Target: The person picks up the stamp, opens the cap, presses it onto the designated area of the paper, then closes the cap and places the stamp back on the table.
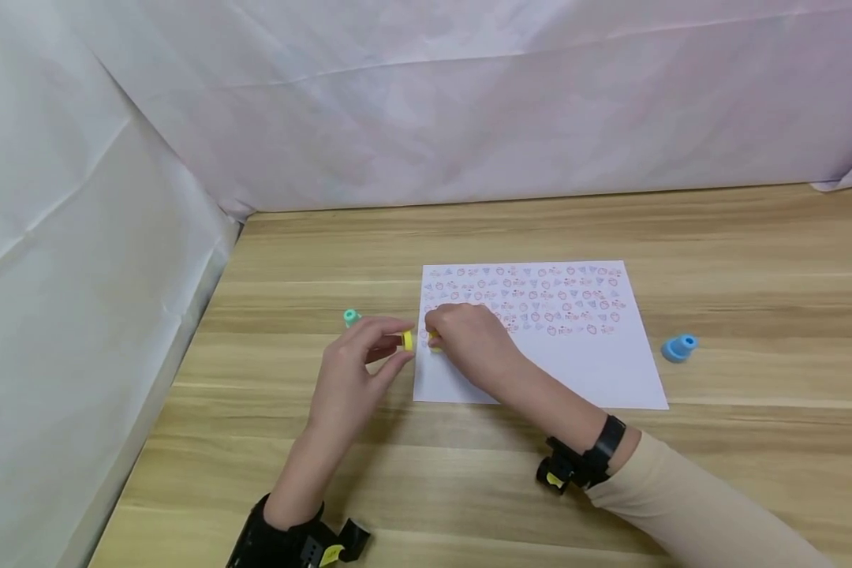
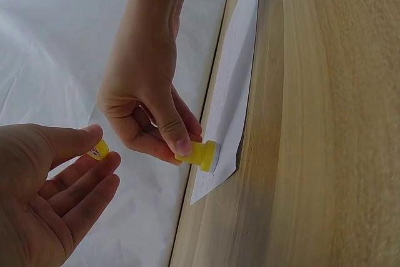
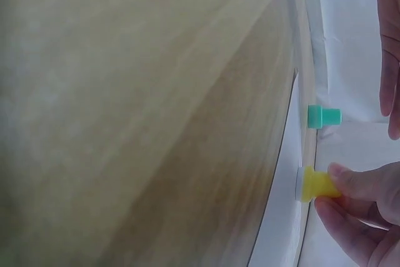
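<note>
A white sheet of paper (image 1: 582, 363) covered with rows of small red and blue stamped marks lies on the wooden table (image 1: 752, 260). My right hand (image 1: 468, 335) pinches a small yellow stamp (image 2: 201, 155) and presses it face down on the paper near its left edge; the yellow stamp (image 3: 314, 184) also shows in the right wrist view. My left hand (image 1: 365, 355) hovers just left of the paper and pinches a small yellow cap (image 1: 407, 341) between thumb and fingers; the yellow cap (image 2: 99, 150) shows a printed face in the left wrist view.
A green stamp (image 1: 351, 317) stands on the table left of the paper, also seen as the green stamp (image 3: 323, 116). A blue stamp (image 1: 679, 347) lies right of the paper. White cloth walls (image 1: 78, 260) close off the left and back.
</note>
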The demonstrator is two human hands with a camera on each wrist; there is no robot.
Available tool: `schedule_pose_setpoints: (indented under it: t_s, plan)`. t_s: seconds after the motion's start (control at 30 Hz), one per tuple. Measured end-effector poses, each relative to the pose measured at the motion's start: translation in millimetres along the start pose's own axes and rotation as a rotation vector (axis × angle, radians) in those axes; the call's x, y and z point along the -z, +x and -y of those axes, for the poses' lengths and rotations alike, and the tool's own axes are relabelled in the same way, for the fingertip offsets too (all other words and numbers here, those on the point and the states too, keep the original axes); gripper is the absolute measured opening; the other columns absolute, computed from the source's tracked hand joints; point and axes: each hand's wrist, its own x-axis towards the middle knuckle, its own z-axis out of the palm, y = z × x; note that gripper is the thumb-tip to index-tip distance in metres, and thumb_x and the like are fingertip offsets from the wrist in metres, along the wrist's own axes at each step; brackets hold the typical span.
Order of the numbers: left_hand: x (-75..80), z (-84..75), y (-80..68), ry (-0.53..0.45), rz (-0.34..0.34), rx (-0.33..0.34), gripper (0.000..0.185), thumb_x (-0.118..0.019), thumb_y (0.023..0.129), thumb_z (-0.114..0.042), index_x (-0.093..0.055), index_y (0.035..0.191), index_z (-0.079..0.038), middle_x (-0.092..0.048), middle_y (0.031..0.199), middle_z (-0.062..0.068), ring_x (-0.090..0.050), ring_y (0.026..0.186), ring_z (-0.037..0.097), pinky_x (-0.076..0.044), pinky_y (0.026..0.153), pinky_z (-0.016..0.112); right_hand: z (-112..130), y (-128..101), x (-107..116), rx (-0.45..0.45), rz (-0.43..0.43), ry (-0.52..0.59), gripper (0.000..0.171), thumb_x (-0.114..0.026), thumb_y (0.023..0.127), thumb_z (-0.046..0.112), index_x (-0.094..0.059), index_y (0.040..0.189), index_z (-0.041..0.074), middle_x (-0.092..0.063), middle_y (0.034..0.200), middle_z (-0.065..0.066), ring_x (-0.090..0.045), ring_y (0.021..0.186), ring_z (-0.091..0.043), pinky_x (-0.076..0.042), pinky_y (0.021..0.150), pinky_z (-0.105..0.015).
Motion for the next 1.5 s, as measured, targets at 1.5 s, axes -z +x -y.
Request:
schedule_pose_setpoints:
  t_s: [1.5]
  plan:
    - [-4.5, -2.9, 4.7, -0.009, 0.010, -0.008, 0.031, -0.079, 0.084, -0.007, -0.071, 0.114, -0.010, -0.069, 0.114, 0.004, -0.073, 0.098, 0.019, -0.062, 0.085, 0.027, -26, -31, 34, -0.127, -0.157, 0.249, 0.017, -0.081, 0.083, 0.017, -0.074, 0.098, 0.012, -0.076, 0.093, 0.001, -0.071, 0.082, -0.013, -0.062, 0.075, -0.030]
